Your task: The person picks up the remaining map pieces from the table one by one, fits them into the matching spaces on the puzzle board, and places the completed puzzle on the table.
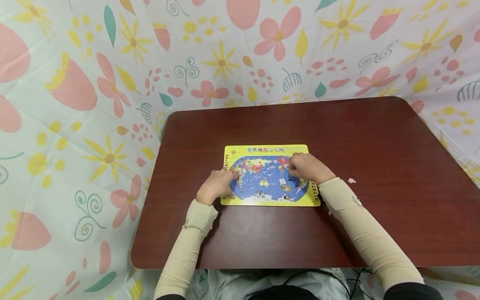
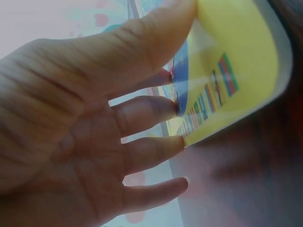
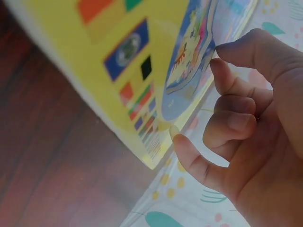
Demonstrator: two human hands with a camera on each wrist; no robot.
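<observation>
A yellow-bordered children's world map board (image 1: 271, 201) lies on the table, its blue oval filled with colourful pictures. My left hand (image 1: 218, 184) rests at the board's left edge. In the left wrist view its fingers (image 2: 147, 111) are spread and nearly straight, some tips meeting the board, the thumb crossing over it. At the map's upper right is my right hand (image 1: 309, 166). Its thumb and index fingertips (image 3: 222, 49) come together at the map's surface in the right wrist view, other fingers bent. Whether anything thin lies between them cannot be told.
A dark reddish-brown table (image 1: 262, 237) with rounded corners carries the board. Small pinkish scraps (image 1: 351, 180) lie right of it, near the right forearm. A flower-patterned cloth (image 1: 221, 50) hangs behind and at the sides. Dark cables (image 1: 356, 281) run below the front edge.
</observation>
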